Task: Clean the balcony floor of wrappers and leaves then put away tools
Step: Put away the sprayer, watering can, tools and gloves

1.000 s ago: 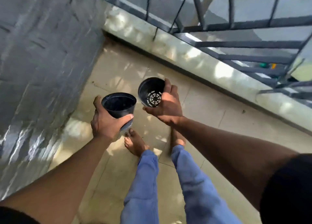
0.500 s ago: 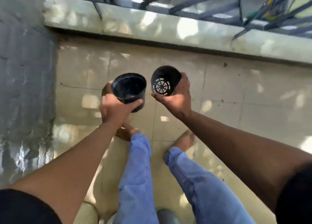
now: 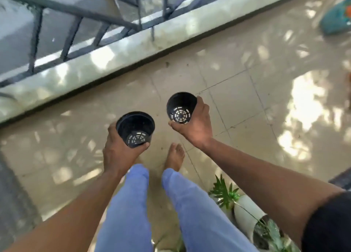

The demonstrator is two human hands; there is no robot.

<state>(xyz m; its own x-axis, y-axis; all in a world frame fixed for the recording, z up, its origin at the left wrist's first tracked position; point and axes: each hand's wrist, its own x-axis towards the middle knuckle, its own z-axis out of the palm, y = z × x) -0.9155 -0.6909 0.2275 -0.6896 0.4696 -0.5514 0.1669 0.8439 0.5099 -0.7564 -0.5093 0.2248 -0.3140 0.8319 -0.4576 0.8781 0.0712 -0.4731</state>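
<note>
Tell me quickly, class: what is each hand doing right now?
Left hand: grips a black plastic plant pot, which looks empty.
Right hand: grips a second black plant pot, tilted, also apparently empty.

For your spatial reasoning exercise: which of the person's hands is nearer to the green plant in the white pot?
Right. The right hand, gripping a black pot, is above and left of the plant in the picture. The left hand, gripping another black pot, is farther left, beyond the legs.
</note>
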